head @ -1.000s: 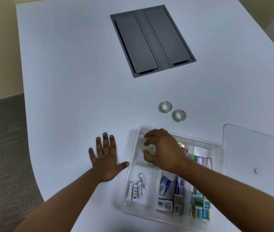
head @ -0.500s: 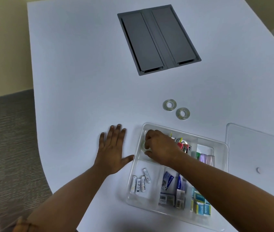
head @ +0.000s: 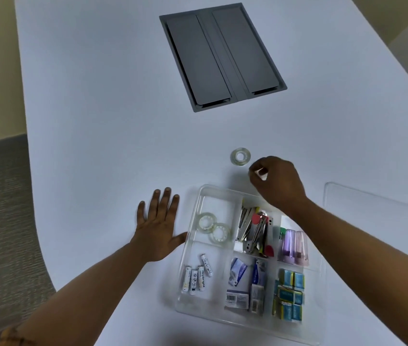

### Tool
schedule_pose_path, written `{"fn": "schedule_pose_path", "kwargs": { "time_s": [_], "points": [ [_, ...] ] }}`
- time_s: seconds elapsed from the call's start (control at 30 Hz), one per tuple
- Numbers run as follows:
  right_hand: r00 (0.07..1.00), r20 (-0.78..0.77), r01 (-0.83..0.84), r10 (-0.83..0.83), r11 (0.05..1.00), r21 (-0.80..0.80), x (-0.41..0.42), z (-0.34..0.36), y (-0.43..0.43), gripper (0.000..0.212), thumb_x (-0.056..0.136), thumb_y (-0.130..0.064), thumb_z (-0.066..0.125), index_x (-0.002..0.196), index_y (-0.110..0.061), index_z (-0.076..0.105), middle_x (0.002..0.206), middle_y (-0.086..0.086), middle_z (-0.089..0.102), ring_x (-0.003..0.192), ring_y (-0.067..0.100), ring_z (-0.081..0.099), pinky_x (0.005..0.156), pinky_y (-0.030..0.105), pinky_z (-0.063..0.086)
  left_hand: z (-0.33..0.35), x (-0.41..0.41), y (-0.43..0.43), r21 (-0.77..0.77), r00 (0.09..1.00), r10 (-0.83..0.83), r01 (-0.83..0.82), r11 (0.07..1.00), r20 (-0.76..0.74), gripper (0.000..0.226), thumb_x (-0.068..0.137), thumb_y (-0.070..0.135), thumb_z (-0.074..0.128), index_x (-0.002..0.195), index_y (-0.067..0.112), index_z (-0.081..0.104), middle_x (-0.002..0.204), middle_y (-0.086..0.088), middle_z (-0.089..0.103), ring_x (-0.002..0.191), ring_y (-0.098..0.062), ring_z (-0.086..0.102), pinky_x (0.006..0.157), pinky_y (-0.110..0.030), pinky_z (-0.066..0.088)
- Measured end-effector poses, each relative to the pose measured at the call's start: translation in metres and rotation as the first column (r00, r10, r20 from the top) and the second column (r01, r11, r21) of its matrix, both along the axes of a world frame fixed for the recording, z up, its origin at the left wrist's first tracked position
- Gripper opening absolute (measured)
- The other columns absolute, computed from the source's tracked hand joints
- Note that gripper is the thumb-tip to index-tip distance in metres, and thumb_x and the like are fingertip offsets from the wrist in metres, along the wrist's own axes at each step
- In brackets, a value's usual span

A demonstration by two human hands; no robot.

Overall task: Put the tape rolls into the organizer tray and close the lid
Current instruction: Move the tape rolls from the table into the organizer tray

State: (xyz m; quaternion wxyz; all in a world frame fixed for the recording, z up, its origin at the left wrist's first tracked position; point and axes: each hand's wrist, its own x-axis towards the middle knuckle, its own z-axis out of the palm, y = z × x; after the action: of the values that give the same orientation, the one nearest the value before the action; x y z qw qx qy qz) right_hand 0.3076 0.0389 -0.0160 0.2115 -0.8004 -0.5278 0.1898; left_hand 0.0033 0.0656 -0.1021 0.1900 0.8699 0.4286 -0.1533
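The clear organizer tray (head: 219, 190) lies on the white table in front of me. Two clear tape rolls (head: 213, 228) lie in its far left compartment. A third tape roll (head: 241, 156) rests on the table beyond the tray. Just to its right, my right hand (head: 276, 182) has its fingertips pinched around another tape roll (head: 260, 172), which is mostly hidden. My left hand (head: 159, 224) lies flat on the table, fingers spread, thumb against the tray's left wall. The clear lid (head: 372, 216) lies flat to the right of the tray.
Batteries (head: 196, 277), staplers (head: 254, 227), purple cups (head: 294, 245) and small boxes (head: 289, 295) fill the other compartments. A grey cable hatch (head: 223, 56) is set into the table farther back. The table's curved left edge drops to grey carpet (head: 0, 221).
My right hand left the tray's far left compartment, where a second roll now lies, and reached out past the tray to the nearer roll on the table. My left hand stayed flat.
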Motion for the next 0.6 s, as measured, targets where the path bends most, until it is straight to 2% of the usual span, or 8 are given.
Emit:
{"fn": "schedule_pose_path", "kwargs": {
  "time_s": [0.13,0.27,0.43,0.53,0.6],
  "points": [
    [0.993,0.020,0.114,-0.113,0.972,-0.207,0.032,-0.025,0.009,0.035,0.076,-0.030,0.073,0.109,-0.019,0.067,0.113,0.003,0.067,0.099,0.025,0.063,0.085,0.038,0.052,0.000,0.000,0.000,0.002,1.000,-0.005,0.005,1.000,-0.024,0.100,0.062,0.083,-0.019,0.140,0.022,-0.029,0.150,-0.002,-0.037,0.139,-0.025,-0.034,0.113,-0.055,-0.009],
    [0.990,0.076,0.138,-0.121,0.944,-0.301,0.040,-0.041,0.015,0.064,0.068,-0.041,0.079,0.125,-0.020,0.056,0.120,0.004,0.059,0.110,0.027,0.058,0.085,0.036,0.048,0.003,0.002,-0.001,0.013,1.000,-0.004,0.004,1.000,-0.023,0.101,0.062,0.083,-0.020,0.142,0.022,-0.025,0.151,-0.003,-0.034,0.140,-0.025,-0.030,0.114,-0.055,-0.006],
    [0.986,0.097,0.153,-0.132,0.957,-0.246,0.035,-0.037,0.022,0.049,0.071,-0.039,0.074,0.115,-0.022,0.060,0.111,0.002,0.062,0.100,0.025,0.060,0.074,0.034,0.048,0.004,0.002,-0.002,0.026,0.999,-0.007,0.008,1.000,-0.031,0.101,0.063,0.083,-0.019,0.143,0.021,-0.023,0.152,-0.004,-0.032,0.141,-0.026,-0.028,0.114,-0.055,-0.004],
    [0.991,-0.038,0.124,-0.129,0.986,-0.107,0.017,-0.016,0.020,0.045,0.071,-0.040,0.074,0.112,-0.024,0.060,0.107,-0.002,0.066,0.087,0.019,0.064,0.071,0.032,0.050,0.003,0.003,-0.001,0.019,1.000,-0.003,0.003,1.000,-0.018,0.099,0.065,0.083,-0.016,0.143,0.022,-0.024,0.152,-0.003,-0.031,0.141,-0.026,-0.028,0.113,-0.055,-0.005],
    [0.994,-0.089,0.062,-0.063,0.998,-0.019,-0.002,-0.001,0.009,0.043,0.072,-0.044,0.072,0.110,-0.029,0.059,0.105,-0.009,0.067,0.079,0.009,0.063,0.067,0.029,0.048,0.002,0.003,-0.001,0.027,1.000,-0.008,0.008,1.000,-0.016,0.099,0.066,0.083,-0.015,0.143,0.022,-0.023,0.153,-0.003,-0.031,0.141,-0.025,-0.028,0.113,-0.055,-0.005]
  ]
}}
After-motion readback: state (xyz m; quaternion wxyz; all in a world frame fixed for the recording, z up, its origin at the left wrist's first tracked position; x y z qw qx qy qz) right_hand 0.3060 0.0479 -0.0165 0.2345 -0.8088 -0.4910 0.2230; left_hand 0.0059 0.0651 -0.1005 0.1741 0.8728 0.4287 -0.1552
